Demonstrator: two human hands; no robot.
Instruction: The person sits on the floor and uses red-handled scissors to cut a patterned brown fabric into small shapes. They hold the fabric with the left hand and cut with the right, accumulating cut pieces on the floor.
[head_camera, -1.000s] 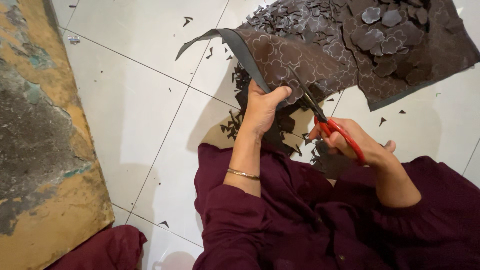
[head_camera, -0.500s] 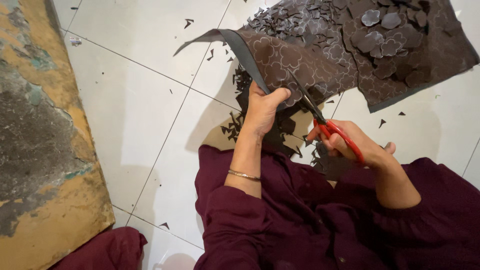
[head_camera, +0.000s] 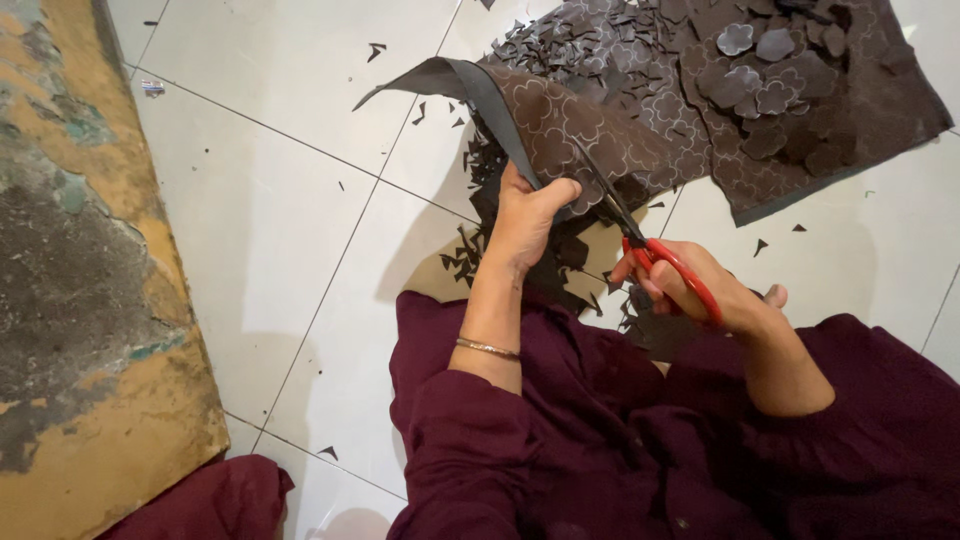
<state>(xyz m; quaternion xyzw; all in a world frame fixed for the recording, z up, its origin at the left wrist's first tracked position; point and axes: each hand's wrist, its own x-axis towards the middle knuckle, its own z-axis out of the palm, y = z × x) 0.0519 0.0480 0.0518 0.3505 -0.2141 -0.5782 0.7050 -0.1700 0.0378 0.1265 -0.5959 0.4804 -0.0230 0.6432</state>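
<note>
Left hand (head_camera: 528, 215) grips dark patterned fabric sheet (head_camera: 600, 135), right hand (head_camera: 700, 290) works red-handled scissors (head_camera: 640, 240) into it; cut flower shapes (head_camera: 765, 85) piled beyond, many outlines uncut.

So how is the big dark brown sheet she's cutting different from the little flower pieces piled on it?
The big dark brown patterned sheet is one large piece with drawn flower outlines; the small cut-out dark flower pieces are many and separate. The sheet's near edge is lifted by the left hand and meets the red-handled scissors in the right hand; the flowers lie loose and flat. Both look the same dark material.
</note>
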